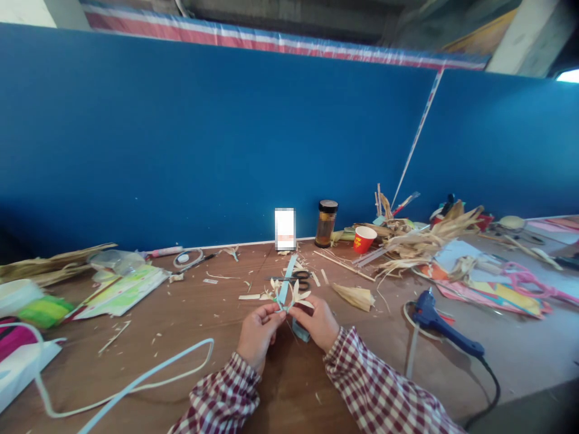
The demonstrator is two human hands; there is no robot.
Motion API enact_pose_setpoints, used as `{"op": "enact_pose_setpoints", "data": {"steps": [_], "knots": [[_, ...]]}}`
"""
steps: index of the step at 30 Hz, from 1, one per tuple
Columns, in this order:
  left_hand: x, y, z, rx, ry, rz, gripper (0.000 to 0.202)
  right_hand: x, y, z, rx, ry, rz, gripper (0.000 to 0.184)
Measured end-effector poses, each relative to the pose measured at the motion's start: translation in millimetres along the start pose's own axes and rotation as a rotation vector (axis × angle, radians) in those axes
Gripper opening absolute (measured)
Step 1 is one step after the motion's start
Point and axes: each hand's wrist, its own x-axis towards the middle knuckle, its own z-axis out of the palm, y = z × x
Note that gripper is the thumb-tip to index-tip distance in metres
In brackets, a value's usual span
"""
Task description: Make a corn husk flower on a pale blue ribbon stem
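Low in the middle, my left hand [259, 333] and my right hand [320, 324] meet with their fingertips pinched. Between them is a small husk flower [299, 295] with pale, pointed petals and light-blue stem parts; a second cluster of pale petals [275, 287] rises by the left fingertips. Both hands are closed on the flower's lower part, which the fingers partly cover. A light-blue strip [287, 280] lies just beyond. Black-handled scissors [300, 279] lie behind the petals. Under my right hand, a piece of blue material [301, 330] shows on the brown table [190, 337].
A blue glue gun [436, 319] with a black cord lies at right. Dry husks [420, 238], a red paper cup [364, 240] and a dark-lidded jar [326, 224] stand behind. White cable [136, 386] loops at front left. A blue partition [226, 144] closes the back.
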Motion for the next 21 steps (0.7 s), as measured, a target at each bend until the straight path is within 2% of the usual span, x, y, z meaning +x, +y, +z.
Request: {"op": "enact_pose_setpoints", "data": {"steps": [5,9,15,21], "knots": [[-0.3,0.7,0.2,-0.004,-0.005,-0.004,0.042,0.4,-0.5,0.5,0.006,-0.004,0.021,0.020],[-1.1,1.8,0.0,-0.002,-0.010,-0.008,0.042,1.5,3.3,0.9,0.109,-0.032,0.009,0.027],[-2.2,2.3,0.4,-0.017,-0.009,-0.007,0.042,1.4,4.7,1.4,0.138,-0.105,0.215,0.027],[-2.8,2.7,0.8,-0.012,-0.024,0.001,0.044,1.9,5.8,1.8,0.121,-0.072,0.155,0.014]]}}
